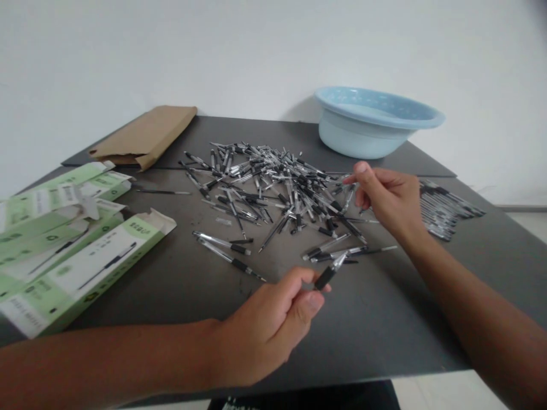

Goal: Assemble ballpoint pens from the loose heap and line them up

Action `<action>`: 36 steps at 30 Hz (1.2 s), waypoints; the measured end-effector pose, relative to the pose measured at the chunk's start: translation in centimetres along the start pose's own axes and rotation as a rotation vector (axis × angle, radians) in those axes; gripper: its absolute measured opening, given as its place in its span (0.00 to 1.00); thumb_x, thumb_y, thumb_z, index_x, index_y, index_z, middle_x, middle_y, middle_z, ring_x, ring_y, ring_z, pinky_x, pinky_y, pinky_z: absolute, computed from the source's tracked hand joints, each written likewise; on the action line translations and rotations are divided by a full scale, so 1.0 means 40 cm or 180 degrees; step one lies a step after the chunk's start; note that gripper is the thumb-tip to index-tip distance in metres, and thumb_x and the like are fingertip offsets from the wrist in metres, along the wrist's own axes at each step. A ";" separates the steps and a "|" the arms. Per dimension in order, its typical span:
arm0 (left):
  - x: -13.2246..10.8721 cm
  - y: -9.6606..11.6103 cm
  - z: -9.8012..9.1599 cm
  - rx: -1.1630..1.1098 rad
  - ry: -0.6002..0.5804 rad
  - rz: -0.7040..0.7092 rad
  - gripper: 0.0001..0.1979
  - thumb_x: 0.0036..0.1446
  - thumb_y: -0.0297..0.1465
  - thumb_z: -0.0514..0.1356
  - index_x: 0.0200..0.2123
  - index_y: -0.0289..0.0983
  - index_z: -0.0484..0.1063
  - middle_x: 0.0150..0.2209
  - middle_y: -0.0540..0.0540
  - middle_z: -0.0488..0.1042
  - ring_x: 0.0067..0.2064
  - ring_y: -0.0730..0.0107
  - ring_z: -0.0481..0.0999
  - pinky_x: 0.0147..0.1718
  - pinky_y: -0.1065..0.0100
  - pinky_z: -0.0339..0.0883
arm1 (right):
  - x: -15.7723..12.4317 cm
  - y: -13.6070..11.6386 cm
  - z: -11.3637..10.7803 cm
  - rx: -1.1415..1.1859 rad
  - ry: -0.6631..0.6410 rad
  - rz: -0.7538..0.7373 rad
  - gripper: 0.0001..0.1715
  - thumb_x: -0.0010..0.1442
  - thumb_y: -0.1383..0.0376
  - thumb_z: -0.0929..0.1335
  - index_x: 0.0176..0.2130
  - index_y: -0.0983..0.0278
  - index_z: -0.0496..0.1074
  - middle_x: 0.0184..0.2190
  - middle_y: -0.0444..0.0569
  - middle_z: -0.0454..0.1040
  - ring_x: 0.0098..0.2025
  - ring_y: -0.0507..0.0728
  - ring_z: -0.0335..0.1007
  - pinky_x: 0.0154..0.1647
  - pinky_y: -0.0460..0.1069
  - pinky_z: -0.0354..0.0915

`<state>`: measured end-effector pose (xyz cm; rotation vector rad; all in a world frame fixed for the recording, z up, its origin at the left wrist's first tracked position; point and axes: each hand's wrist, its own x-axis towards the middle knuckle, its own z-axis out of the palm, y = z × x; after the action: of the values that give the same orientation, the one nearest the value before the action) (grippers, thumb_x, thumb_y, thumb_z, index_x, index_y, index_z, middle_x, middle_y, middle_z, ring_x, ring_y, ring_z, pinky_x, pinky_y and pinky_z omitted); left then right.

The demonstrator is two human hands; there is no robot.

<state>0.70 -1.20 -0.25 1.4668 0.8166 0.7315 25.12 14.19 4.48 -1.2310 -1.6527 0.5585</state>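
Observation:
My left hand [277, 324] is in front of the pile, its thumb and fingers closed on a pen barrel [328, 275] with a black grip and a clear body that points up to the right. At the right edge of the pile hovers my right hand [387, 196], fingers bent and drawn together; whatever lies between the fingertips is hard to make out against the clear pen parts behind. A loose pile of clear pens with black grips [277, 182] covers the table's middle. Between pile and left hand lie several separate pens [231, 259] and thin refills.
Green and white pen boxes [98, 267] are heaped on the left, a brown paper bag [149, 134] behind them. A light blue basin [363, 134] stands at the back right. Beyond my right wrist lies a neat row of pens [447, 208]. The grey table [376, 341] meets a white wall.

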 end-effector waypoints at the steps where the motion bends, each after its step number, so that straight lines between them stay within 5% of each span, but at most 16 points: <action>1: 0.000 0.004 -0.001 0.0104 -0.0012 0.0015 0.22 0.80 0.48 0.46 0.56 0.38 0.68 0.21 0.59 0.61 0.19 0.75 0.63 0.19 0.72 0.56 | 0.000 0.010 0.000 -0.0292 -0.0084 -0.0053 0.30 0.68 0.39 0.70 0.34 0.60 0.86 0.18 0.45 0.73 0.21 0.53 0.64 0.25 0.51 0.59; 9: 0.000 0.049 -0.037 0.0812 -0.0390 0.0416 0.16 0.81 0.40 0.45 0.42 0.40 0.65 0.23 0.53 0.69 0.24 0.73 0.69 0.23 0.68 0.54 | -0.007 0.049 0.003 -0.1510 -0.0774 -0.0370 0.33 0.70 0.39 0.68 0.34 0.61 0.86 0.19 0.45 0.77 0.21 0.54 0.69 0.25 0.50 0.56; 20: 0.005 0.038 -0.043 0.0686 -0.0588 0.0203 0.13 0.75 0.35 0.48 0.34 0.41 0.60 0.21 0.55 0.64 0.21 0.76 0.65 0.19 0.73 0.52 | -0.021 0.059 0.016 -0.1633 -0.1253 -0.0434 0.31 0.71 0.41 0.68 0.30 0.59 0.83 0.21 0.44 0.79 0.23 0.57 0.75 0.26 0.50 0.61; 36: 0.010 0.057 -0.045 0.0625 -0.0719 -0.0025 0.14 0.73 0.34 0.51 0.31 0.42 0.56 0.19 0.57 0.58 0.19 0.77 0.60 0.17 0.73 0.50 | 0.001 0.055 -0.021 -0.1634 -0.2136 -0.0322 0.21 0.63 0.40 0.75 0.43 0.49 0.88 0.33 0.44 0.87 0.30 0.60 0.81 0.30 0.52 0.69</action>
<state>-0.46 0.10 2.13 1.6865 0.7348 0.4782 26.89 14.94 3.12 -1.3927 -2.5258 0.5330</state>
